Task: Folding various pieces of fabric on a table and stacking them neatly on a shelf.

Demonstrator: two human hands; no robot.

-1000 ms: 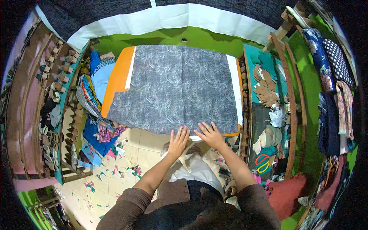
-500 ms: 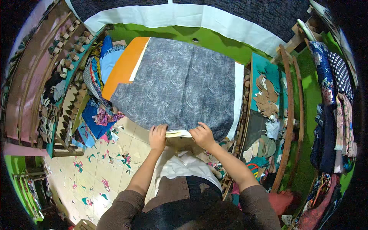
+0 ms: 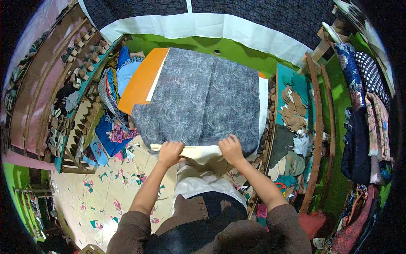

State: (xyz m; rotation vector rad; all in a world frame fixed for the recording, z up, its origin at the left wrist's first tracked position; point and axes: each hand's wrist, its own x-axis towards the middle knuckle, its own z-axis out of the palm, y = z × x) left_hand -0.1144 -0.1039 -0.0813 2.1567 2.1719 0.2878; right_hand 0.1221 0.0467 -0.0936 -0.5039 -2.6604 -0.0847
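Observation:
A large grey sheet of fabric (image 3: 190, 97) with pale swirling marks lies over a table with an orange top (image 3: 141, 80). A crease runs down its middle. Along the near side, its edge is turned to show a cream underside (image 3: 203, 153). My left hand (image 3: 171, 154) is closed on this edge, fingers wrapped over it. Farther right, my right hand (image 3: 231, 150) grips the same edge, its thumb and fingers partly hidden by the cloth. The cream part sags between both hands, just in front of my body. A white strip (image 3: 263, 106) shows at the sheet's right side.
Racks holding several shoe forms (image 3: 82, 65) stand at the left. A green bench (image 3: 287, 74) with brown cut pieces (image 3: 292, 110) is at the right, beside a wooden rail (image 3: 315, 139). Folded fabrics (image 3: 359, 139) hang farther right. Colourful scraps (image 3: 89, 184) litter the tiled floor.
My left hand has shifted slightly left, and my right hand slightly right along the edge. More of the cream underside is showing between them, and the near edge hangs lower.

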